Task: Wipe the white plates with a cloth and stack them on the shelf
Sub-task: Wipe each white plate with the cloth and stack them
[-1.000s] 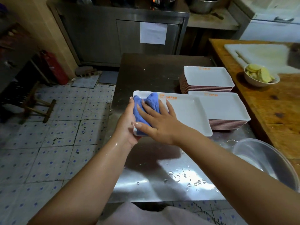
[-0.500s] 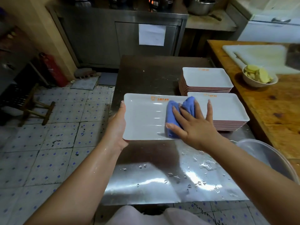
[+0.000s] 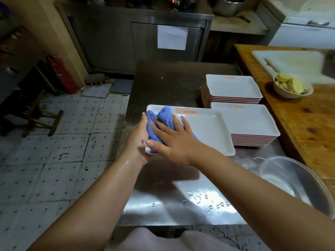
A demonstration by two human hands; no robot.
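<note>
A: Since half a second ago the cloth (image 3: 159, 124) has swept from the plate's right part back to its left end, and the right hand (image 3: 174, 140) went with it.

B: Hand states?

A: Right hand lies flat on the cloth, fingers straight and spread, pressing it down onto the plate (image 3: 204, 127). Left hand (image 3: 139, 136) grips the plate's left edge, just left of the cloth and partly under it; thumb side shows, the other fingers are hidden below the rim.

B: Where's the plate?

A: Held above the steel surface (image 3: 172, 192), tilted a little, its right end reaching toward the near stack (image 3: 252, 124). A second stack (image 3: 232, 87) sits beyond that, further from both hands.

B: Progress?

A: My read: mid-wipe on this plate. Both stacks look done or pending, can't tell which. No shelf identifiable.

B: Risks?

A: One-handed hold at one end, with downward wiping pressure right beside that hold. Forearms look wet, droplets on the surface nearer the body than the hands, so grip could slip. A hard stroke toward the right could knock the free end into the near stack. Metal basin (image 3: 293, 180) sits to the right of the right forearm; an elbow swing could clip it.
</note>
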